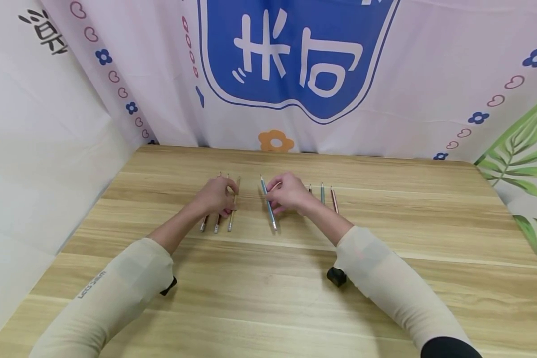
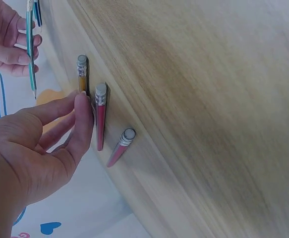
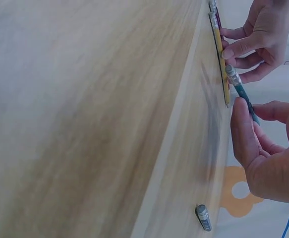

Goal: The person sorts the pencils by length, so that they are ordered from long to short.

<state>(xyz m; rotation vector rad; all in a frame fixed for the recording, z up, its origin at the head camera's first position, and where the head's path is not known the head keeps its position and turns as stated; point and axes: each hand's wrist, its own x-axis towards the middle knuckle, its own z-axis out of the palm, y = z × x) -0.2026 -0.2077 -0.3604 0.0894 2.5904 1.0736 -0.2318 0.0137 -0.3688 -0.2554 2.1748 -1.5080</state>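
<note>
Head view, centre: the right hand [image 1: 288, 193] pinches a blue pencil [image 1: 270, 209] with silver ferrule; left of it, the left hand [image 1: 216, 195] pinches a yellow pencil [image 1: 231, 220]. Upper centre, a blue shield [image 1: 279, 93] reads 米可; lower left, lettering on the sleeve [image 1: 112, 283] begins "Let's", the rest unclear.

Behind the wood-grain table [image 1: 268, 288] hangs a pale pink cloth [image 1: 429, 74] bearing a blue shield [image 1: 295, 54]; an orange flower [image 1: 266, 141] sits just above the table's far edge; left of the table, a white backdrop [image 1: 31, 139]; right of it, green leaves [image 1: 532, 171]
</note>
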